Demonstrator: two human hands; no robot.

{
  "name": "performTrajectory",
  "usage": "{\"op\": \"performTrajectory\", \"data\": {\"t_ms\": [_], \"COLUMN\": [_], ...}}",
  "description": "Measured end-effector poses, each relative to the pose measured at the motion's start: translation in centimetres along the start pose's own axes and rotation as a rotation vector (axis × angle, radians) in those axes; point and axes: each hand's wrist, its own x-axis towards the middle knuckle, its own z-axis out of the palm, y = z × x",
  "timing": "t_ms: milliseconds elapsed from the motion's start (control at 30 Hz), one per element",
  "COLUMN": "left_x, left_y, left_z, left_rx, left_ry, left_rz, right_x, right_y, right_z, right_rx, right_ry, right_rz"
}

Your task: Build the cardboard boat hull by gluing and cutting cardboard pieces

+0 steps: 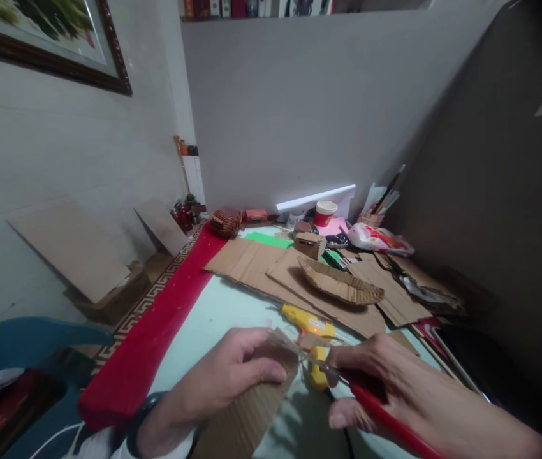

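My left hand [240,370] grips a piece of corrugated cardboard [252,411], thumb on top, near its far end. In my right hand [376,376] is a pair of red-handled scissors [386,414], with its blades at the cardboard's right edge. A small scrap of cardboard [313,342] shows by the blade tips; whether it is still joined to the piece I cannot tell. Just behind the hands lies a yellow glue gun [309,320], partly hidden by the scrap and my right hand. Beyond it, a boat-shaped cardboard hull [340,284] rests on flat cardboard sheets [247,261].
A small cardboard box shape [309,244], a red paper cup [325,214] and a plastic packet [379,239] stand at the back. A brush holder [370,218] is at the back right. Red cloth [166,325] runs along the left edge, beside a blue chair [36,338].
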Motion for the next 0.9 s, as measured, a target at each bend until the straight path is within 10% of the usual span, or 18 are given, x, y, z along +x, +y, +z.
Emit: {"op": "performTrajectory", "data": {"t_ms": [400, 633, 667, 800, 900], "left_x": [-0.6, -3.4, -3.6, -2.4, -0.8], "left_y": [1.5, -1.9, -2.8, -5.0, -4.6], "left_z": [-3.4, -0.1, 0.9, 3.8, 4.4], "left_rx": [0.477, 0.224, 0.085, -0.625, -0.873], "left_ry": [0.119, 1.299, 1.321, 0.659, 0.668], "left_rz": [-0.057, 0.393, 0.349, 0.017, 0.090], "right_x": [0.0, 1.2, 1.3, 1.6, 1.4], "right_y": [-0.7, -1.6, -1.6, -1.2, -1.0], "right_z": [0.3, 0.8, 1.1, 2.8, 3.9], "right_rx": [0.049, 0.023, 0.040, 0.143, 0.120], "right_ry": [-0.070, -0.028, -0.014, -0.072, -0.051], "right_rz": [-0.055, 0.007, 0.002, -0.071, -0.106]}}
